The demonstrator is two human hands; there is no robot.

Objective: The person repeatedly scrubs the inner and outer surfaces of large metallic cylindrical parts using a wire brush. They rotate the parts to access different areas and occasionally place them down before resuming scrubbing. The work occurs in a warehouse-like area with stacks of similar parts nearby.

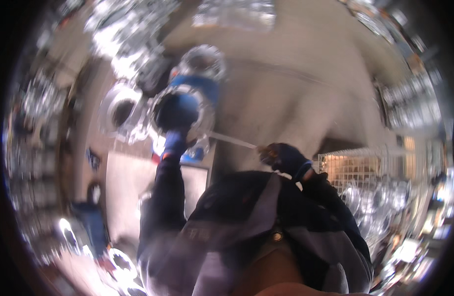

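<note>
A shiny ring-shaped metal casting (205,111) with a wide round opening stands ahead of me, left of centre. My left hand (175,142), in a dark blue glove, grips its near rim; motion blur softens the fingers. At centre right, my right hand (285,159), also gloved, is closed around the end of a long thin rod-like tool (232,140). The tool's pale shaft points left toward the casting, and its far end lies close to the casting's near right side. Whether the tip touches the casting is too blurred to tell. Blue material shows through the opening.
Another ring-shaped casting (108,111) sits to the left, and one more (203,60) lies beyond. Shiny metal parts (133,34) are heaped at the far left. A wire mesh basket (355,170) with metal parts stands at my right. A flat light panel (128,182) lies near my left arm.
</note>
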